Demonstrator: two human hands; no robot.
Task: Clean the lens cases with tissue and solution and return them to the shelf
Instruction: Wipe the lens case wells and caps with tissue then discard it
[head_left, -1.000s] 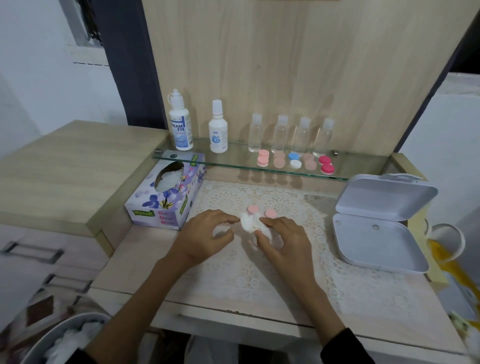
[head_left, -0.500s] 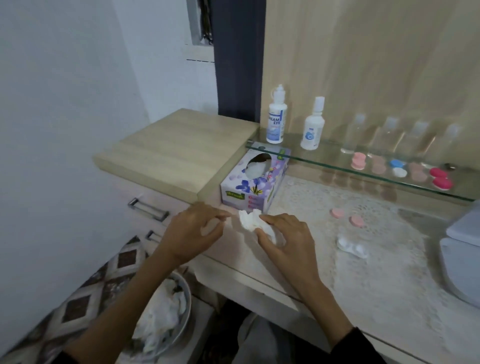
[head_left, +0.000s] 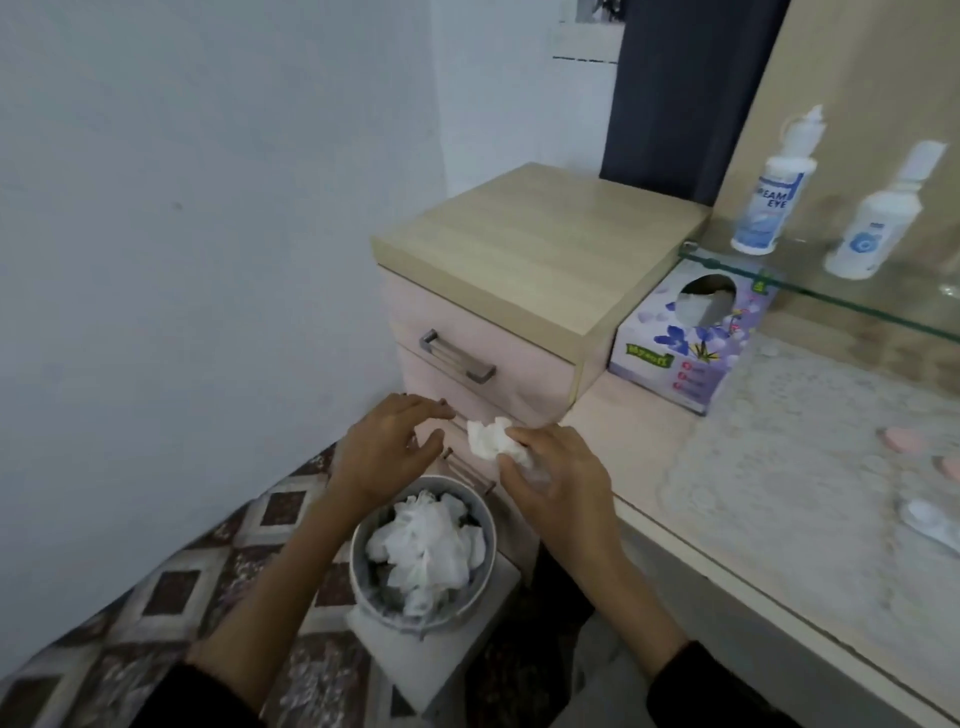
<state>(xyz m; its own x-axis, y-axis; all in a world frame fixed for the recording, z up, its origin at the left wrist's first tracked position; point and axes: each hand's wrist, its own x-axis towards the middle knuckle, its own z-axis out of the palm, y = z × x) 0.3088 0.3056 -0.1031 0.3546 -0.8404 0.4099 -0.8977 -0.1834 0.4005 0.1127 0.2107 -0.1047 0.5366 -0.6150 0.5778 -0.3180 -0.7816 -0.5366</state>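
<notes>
My right hand (head_left: 558, 480) pinches a crumpled white tissue (head_left: 491, 439) in the air, above and just behind a round grey bin (head_left: 363, 571) holding several used tissues. Beside the tissue hovers my left hand (head_left: 387, 449), its fingers loosely spread and holding nothing. On the lace mat (head_left: 779, 467) at the right edge lie a clear lens case (head_left: 930, 522) and its two pink caps (head_left: 904, 441). Two solution bottles (head_left: 774, 202) stand on the glass shelf (head_left: 831, 299).
A purple tissue box (head_left: 691, 343) sits on the desk under the shelf's left end. A drawer unit (head_left: 498, 332) with metal handles stands just behind my hands. Patterned floor tiles (head_left: 171, 587) lie to the left, below a pale wall.
My view has swung left and down from the desk to the bin. Both hands have moved left off the desk, the right one carrying the crumpled tissue, and now hang over the bin.
</notes>
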